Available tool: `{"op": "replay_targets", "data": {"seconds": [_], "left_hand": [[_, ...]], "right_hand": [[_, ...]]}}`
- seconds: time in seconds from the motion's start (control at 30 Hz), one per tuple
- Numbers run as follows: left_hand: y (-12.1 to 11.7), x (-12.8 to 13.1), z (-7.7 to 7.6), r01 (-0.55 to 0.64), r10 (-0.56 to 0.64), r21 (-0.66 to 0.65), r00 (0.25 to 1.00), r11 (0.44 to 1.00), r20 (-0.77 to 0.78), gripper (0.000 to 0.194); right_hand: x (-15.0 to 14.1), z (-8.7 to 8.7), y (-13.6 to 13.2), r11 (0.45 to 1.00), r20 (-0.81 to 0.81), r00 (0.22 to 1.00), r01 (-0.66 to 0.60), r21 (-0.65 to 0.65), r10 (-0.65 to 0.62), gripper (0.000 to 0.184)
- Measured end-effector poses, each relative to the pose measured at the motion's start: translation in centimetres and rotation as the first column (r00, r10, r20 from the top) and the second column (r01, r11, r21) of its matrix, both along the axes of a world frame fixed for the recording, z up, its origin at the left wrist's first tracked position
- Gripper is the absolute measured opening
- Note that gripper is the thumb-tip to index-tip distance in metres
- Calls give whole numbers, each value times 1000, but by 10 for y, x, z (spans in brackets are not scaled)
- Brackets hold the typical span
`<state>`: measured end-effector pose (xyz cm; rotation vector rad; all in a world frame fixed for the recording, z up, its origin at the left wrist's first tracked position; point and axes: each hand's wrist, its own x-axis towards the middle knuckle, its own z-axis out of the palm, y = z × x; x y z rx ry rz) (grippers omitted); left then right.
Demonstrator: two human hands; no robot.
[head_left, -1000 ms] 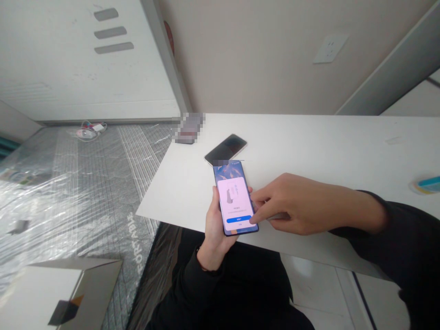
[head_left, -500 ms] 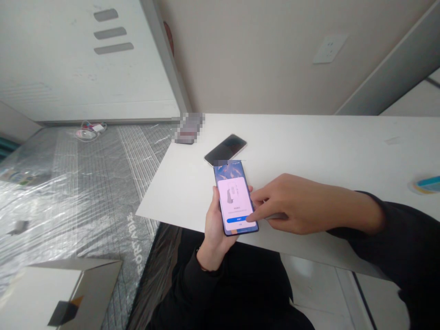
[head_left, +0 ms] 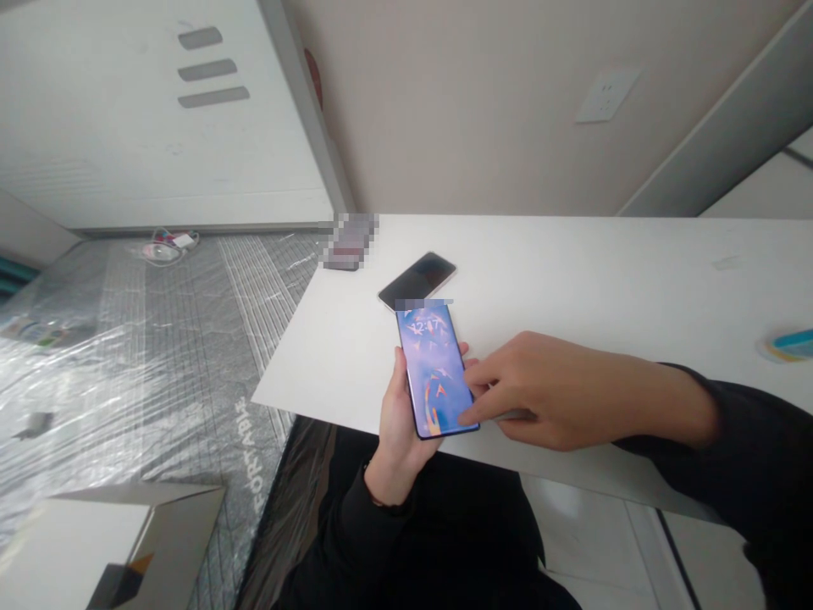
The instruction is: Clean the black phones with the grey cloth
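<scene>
My left hand (head_left: pixel 399 424) is shut around a smartphone (head_left: pixel 435 373), holding it upright in the picture, just over the table's near edge. Its lit screen shows a blue and orange wallpaper with a clock at the top. My right hand (head_left: pixel 539 394) reaches in from the right, its fingertips at the phone's lower right edge. A thin grey edge shows under that palm, too hidden to name. A second, dark-screened smartphone (head_left: pixel 417 280) lies on the table just beyond the held phone.
The white table (head_left: pixel 572 280) ends at a diagonal edge. A pixelated object (head_left: pixel 348 241) sits at its far corner, a colourful round item (head_left: pixel 788 346) at the right. Left of it lie a plastic-wrapped mattress (head_left: pixel 158 339) and a white box (head_left: pixel 82 542). A wall socket (head_left: pixel 608 95) is behind.
The held phone's screen has gone from a pale pop-up with a blue button to the wallpaper and clock. My right hand has shifted slightly down and the view has tilted slightly.
</scene>
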<state>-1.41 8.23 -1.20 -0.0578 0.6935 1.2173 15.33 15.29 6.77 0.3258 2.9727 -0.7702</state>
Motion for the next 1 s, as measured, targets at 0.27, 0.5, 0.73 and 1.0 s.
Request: {"op": "replay_targets", "data": {"seconds": [0.27, 0.5, 0.73, 1.0], "left_hand": [[-1, -2, -3, 29, -30, 25, 999, 999, 44, 71], [-5, -4, -2, 17, -18, 70, 1000, 997, 8, 62], [-5, -3, 1, 10, -10, 77, 1000, 997, -11, 62], [-3, -3, 3, -9, 8, 40, 1000, 999, 24, 63]], "right_hand": [[-7, -7, -12, 997, -23, 999, -48, 54, 49, 41], [15, -8, 32, 818, -108, 936, 346, 459, -335, 40], [18, -6, 35, 841, -108, 934, 355, 407, -342, 40], [15, 0, 22, 919, -84, 961, 277, 282, -264, 38]]}}
